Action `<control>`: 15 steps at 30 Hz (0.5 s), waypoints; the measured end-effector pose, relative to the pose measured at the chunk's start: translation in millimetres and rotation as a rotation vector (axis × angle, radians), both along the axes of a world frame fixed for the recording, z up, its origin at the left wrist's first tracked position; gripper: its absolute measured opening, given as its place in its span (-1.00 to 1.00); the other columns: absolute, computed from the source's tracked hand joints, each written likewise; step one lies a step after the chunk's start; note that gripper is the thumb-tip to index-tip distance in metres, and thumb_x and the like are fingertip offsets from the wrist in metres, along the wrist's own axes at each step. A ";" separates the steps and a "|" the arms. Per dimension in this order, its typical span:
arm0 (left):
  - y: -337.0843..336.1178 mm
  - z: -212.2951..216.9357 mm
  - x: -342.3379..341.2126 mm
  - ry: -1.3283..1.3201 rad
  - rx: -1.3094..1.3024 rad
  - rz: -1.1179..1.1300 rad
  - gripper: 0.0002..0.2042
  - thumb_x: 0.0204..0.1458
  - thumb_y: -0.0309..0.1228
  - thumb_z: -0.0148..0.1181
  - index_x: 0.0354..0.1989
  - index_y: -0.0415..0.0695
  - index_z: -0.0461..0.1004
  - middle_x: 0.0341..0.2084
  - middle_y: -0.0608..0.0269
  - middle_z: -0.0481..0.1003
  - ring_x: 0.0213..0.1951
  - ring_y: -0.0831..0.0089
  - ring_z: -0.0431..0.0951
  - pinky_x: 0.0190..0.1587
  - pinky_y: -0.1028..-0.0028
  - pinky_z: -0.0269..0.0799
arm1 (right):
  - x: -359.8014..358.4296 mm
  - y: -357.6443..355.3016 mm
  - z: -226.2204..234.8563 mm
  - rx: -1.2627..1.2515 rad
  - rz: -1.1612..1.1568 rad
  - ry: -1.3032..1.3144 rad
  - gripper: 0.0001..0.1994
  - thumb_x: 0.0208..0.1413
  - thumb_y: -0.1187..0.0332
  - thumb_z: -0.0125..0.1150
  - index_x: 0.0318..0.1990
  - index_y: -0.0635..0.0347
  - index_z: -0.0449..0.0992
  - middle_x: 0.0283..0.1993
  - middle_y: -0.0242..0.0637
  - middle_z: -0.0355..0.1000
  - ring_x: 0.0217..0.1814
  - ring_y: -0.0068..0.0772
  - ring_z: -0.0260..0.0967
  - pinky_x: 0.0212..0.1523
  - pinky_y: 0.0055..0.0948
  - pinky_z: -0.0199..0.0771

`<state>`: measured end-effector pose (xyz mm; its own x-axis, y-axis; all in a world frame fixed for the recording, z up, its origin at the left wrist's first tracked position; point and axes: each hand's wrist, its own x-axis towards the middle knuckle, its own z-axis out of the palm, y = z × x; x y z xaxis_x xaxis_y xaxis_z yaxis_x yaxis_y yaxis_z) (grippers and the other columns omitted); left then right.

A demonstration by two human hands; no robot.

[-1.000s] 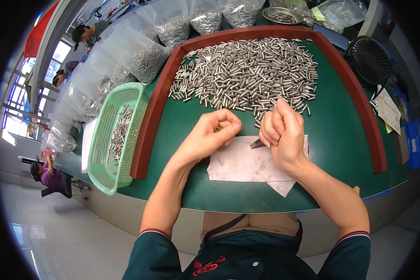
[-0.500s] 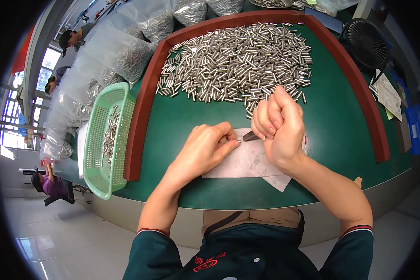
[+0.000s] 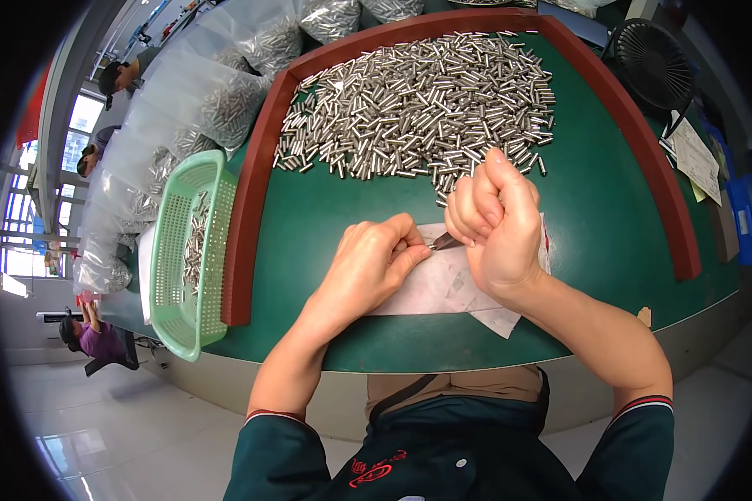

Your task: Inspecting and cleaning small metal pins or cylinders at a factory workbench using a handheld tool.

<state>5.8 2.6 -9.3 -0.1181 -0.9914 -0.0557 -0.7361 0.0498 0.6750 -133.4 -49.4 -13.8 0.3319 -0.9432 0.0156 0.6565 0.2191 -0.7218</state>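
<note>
Pinched between the thumb and forefinger of my left hand (image 3: 366, 265) is a small metal pin (image 3: 431, 247), mostly covered by the fingertips. My right hand (image 3: 503, 224) is closed in a fist around a dark, narrow blade-like tool (image 3: 447, 242); its handle is hidden in the palm. The tool's tip meets the exposed end of the pin, or lies very close to it. Under both hands lies a pale, stained cloth (image 3: 443, 290) on the green tabletop (image 3: 309, 209). Beyond my hands spreads a large heap of loose silvery metal pins (image 3: 418, 100).
A dark red raised border (image 3: 255, 196) frames the work area. Left of it stands a light green perforated basket (image 3: 213, 288) with some pins inside. Clear bags (image 3: 230, 108) of pins line the left and back. A black fan (image 3: 653, 63) and papers (image 3: 695, 167) are at right.
The tool's tip has come closer to the pin in my left hand. Both hands keep their grips; the whole view has shifted slightly.
</note>
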 end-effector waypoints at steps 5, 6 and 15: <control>-0.8 1.5 -1.1 -0.004 0.026 0.010 -0.86 -0.17 -0.48 0.16 -0.58 -0.27 0.35 -0.83 0.07 0.29 -0.72 0.18 0.31 -0.61 0.32 0.16 | 0.7 2.2 -2.8 -0.017 -0.001 -0.005 -0.56 0.17 0.22 -0.34 -0.78 0.02 -0.05 -0.86 -0.48 -0.14 -0.80 -0.64 -0.32 -0.76 -0.57 -0.23; -1.0 1.2 -1.2 0.002 0.021 0.008 -0.86 -0.18 -0.48 0.17 -0.58 -0.27 0.35 -0.83 0.07 0.29 -0.72 0.18 0.31 -0.61 0.32 0.17 | 0.8 2.8 -2.9 -0.024 -0.005 -0.001 -0.56 0.18 0.22 -0.35 -0.78 0.02 -0.04 -0.86 -0.49 -0.14 -0.80 -0.63 -0.32 -0.76 -0.57 -0.22; -4.2 -0.4 -0.2 0.019 0.025 0.005 -0.86 -0.19 -0.48 0.16 -0.60 -0.27 0.34 -0.83 0.06 0.30 -0.72 0.15 0.32 -0.60 0.31 0.18 | 7.5 11.7 -4.4 -0.171 -0.034 0.068 -0.55 0.18 0.24 -0.34 -0.79 0.06 -0.03 -0.84 -0.48 -0.12 -0.78 -0.63 -0.26 -0.72 -0.56 -0.19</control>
